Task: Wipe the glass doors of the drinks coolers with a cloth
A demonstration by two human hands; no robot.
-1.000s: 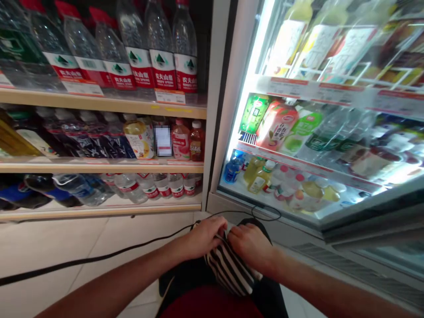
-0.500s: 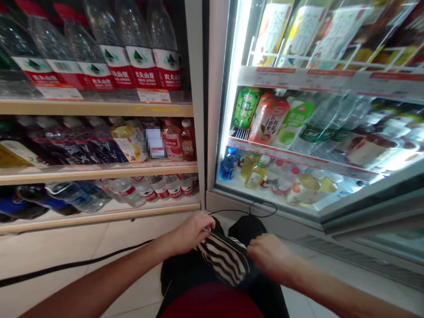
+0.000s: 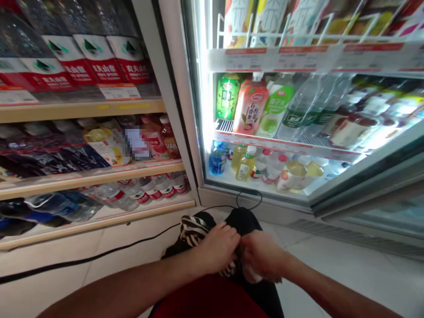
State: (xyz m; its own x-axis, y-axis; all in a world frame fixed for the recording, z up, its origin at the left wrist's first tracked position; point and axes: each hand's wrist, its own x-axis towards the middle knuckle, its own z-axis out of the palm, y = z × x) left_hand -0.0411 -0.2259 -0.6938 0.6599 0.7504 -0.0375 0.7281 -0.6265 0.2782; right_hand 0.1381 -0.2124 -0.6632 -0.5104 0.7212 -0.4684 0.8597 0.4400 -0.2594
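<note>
Head view: left hand (image 3: 219,246) and right hand (image 3: 261,261) had come back together, fingers clenched on bunched striped cloth (image 3: 192,227), suggesting folding continued.

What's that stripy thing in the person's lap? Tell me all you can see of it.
The striped cloth is soft fabric with black and white bands, crumpled and bunched over the person's dark-clad knee. The left hand lies on it, fingers curled into its folds, and the right hand meets it alongside. Most of it is hidden beneath the hands; one rumpled end pokes out toward the shelves.
</note>
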